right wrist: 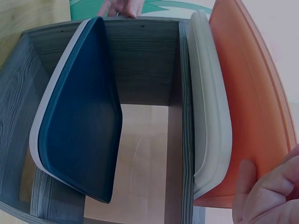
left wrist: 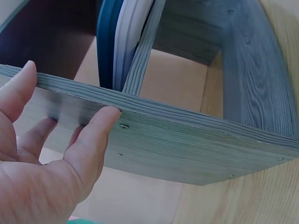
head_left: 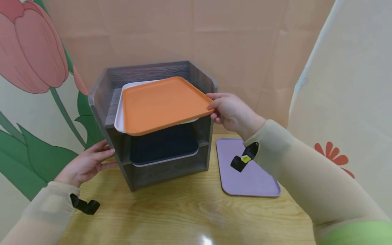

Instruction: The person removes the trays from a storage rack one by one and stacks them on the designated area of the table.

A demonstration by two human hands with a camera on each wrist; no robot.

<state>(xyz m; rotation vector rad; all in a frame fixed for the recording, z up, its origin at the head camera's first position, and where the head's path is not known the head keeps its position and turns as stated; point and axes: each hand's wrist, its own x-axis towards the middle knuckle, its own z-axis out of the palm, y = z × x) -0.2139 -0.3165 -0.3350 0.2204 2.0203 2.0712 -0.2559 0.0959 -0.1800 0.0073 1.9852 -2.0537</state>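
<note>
Holding the orange tray [head_left: 162,103] by its right corner, our right hand [head_left: 228,110] has thumb on top and fingers curled under the rim. The tray sits tilted on a white tray [head_left: 120,115] on the top level of the grey shelf [head_left: 101,98], its front edge sticking out past the shelf. Our left hand [head_left: 85,163] lies with straight fingers against the shelf's left side, bracing it and gripping nothing. On the middle level a dark blue tray [head_left: 162,146] rests on another pale one, and a purple tray [head_left: 248,173] lies on the tabletop [head_left: 183,211] just right of the shelf.

We judge the step in hand to be the orange tray's passage across the top level, whether in or out we cannot tell. The next move calls for keeping the tray level with the white one beneath, so the two do not drag together, while the left hand steadies the shelf.
</note>
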